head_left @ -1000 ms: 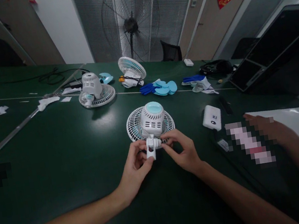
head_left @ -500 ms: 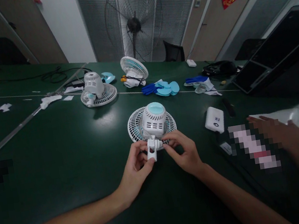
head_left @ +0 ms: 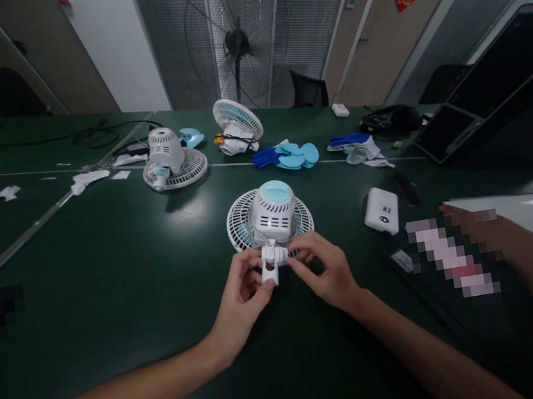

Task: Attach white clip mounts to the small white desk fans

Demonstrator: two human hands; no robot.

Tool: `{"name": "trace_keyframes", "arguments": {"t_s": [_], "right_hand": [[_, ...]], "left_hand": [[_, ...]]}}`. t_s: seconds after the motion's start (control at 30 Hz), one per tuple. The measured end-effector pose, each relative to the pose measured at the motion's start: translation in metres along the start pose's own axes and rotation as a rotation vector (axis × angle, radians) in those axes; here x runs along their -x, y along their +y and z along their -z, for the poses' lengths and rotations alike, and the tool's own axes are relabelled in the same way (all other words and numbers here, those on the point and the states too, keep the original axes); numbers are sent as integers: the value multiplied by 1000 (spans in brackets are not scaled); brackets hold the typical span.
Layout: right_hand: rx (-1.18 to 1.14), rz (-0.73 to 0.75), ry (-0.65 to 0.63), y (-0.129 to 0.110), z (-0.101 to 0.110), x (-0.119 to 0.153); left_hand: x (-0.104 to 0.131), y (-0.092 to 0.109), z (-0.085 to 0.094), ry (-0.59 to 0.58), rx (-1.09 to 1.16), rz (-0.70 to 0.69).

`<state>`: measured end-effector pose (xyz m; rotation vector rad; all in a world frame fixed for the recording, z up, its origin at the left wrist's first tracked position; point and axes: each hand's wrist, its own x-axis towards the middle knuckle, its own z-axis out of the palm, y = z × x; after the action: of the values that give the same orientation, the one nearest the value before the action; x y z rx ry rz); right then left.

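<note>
A small white fan [head_left: 274, 215] lies face down on its grille in front of me, its motor housing topped with a light blue cap. From its near side a white plastic bracket [head_left: 270, 274] with an opening in it sticks out toward me. My left hand [head_left: 235, 305] is closed on this bracket, thumb at its lower end and fingers behind its left side. Thumb and fingertips of my right hand [head_left: 329, 274] pinch a small white knob [head_left: 283, 255] at the bracket's right side. The fingertips partly cover the knob.
Behind stand two more small fans [head_left: 165, 149] [head_left: 236, 130]. Blue fan blades [head_left: 297, 155] and gloves [head_left: 351, 141] lie along the table seam. To the right are a white box-shaped device [head_left: 382, 211] and another person's hand [head_left: 500, 237] over white sheeting.
Both hands keep their grip at the bracket and knob, with hardly any movement. The view has shifted slightly, and the other person's arm at the right has moved a little.
</note>
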<state>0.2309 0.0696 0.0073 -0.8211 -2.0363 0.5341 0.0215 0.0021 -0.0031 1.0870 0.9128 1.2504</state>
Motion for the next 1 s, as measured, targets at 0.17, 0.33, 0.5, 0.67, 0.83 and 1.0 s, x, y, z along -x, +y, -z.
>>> {"name": "trace_keyframes", "arguments": {"t_s": [0.17, 0.33, 0.5, 0.67, 0.83, 1.0], "right_hand": [[41, 64, -27, 3, 3, 1], [19, -2, 34, 0, -4, -4], [0, -40, 33, -5, -4, -4], [117, 127, -37, 2, 5, 0], [54, 14, 31, -1, -2, -5], [-1, -39, 33, -4, -2, -5]], "left_hand": [[0, 0, 1, 3, 2, -2], [-2, 2, -1, 9, 18, 0], [-1, 2, -1, 10, 18, -3], [0, 1, 0, 13, 25, -4], [-1, 1, -1, 14, 22, -10], [-1, 2, -1, 14, 12, 0]]}}
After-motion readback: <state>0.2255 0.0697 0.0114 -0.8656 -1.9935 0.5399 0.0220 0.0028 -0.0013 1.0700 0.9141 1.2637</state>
